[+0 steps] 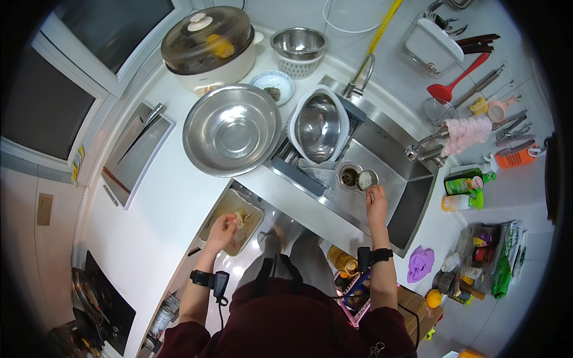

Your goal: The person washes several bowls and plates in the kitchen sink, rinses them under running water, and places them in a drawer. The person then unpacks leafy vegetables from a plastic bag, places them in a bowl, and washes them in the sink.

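Note:
My right hand [376,206] is over the stainless steel sink [380,154], its fingers on the rim of a small round drain strainer [366,179] with pale matter in it. Beside the strainer lies the uncovered drain hole [348,175]. My left hand [222,233] is above a waste bin [256,226] below the counter edge, thumb and fingertips drawn together. A pale brown clump of scraps [243,218] shows just past those fingertips. Whether they pinch part of it or it lies loose in the bin, I cannot tell.
A large steel basin [237,129] stands on the counter left of the sink. A white colander with a steel bowl [318,127] rests on a grey rack [297,174] across the sink. A faucet [427,150], draped with a pink cloth [468,134], and soap bottles [465,183] are at right.

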Available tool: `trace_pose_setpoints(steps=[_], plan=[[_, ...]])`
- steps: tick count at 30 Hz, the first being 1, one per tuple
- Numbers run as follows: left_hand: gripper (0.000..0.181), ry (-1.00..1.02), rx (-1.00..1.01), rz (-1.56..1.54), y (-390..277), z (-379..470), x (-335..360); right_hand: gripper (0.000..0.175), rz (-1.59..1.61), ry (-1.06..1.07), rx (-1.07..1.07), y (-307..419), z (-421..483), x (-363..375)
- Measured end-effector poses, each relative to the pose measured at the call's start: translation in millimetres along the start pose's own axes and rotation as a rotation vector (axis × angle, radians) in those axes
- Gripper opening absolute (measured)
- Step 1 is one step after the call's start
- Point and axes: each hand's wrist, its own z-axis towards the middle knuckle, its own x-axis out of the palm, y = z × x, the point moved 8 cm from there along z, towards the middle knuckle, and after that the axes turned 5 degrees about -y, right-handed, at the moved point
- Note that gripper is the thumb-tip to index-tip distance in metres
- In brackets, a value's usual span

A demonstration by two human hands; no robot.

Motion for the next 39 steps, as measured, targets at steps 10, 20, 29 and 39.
trace_pose_setpoints(steps=[10, 20, 29, 39], plan=[[0.029, -0.311, -0.041, 0.232, 133.7, -25.7, -41.9, 0.015, 0.016, -0.101, -0.246, 127.9, 14.8, -6.2], [0.034, -0.217, -0.508, 0.029, 236.7, -22.5, -8.8, 0.012, 0.444, 0.844, -0.455, 253.4, -145.1, 251.7], [0.023, -0.37, -0.47, 0.173, 211.5, -28.0, -18.8, 0.024, 0.132, 1.334, 0.565, 170.6, -248.6, 435.2], [0.023, -0.315, -0.492, 0.179, 213.2, -23.9, -20.1, 0.024, -0.036, 1.509, 0.327, 167.4, -243.4, 447.0]])
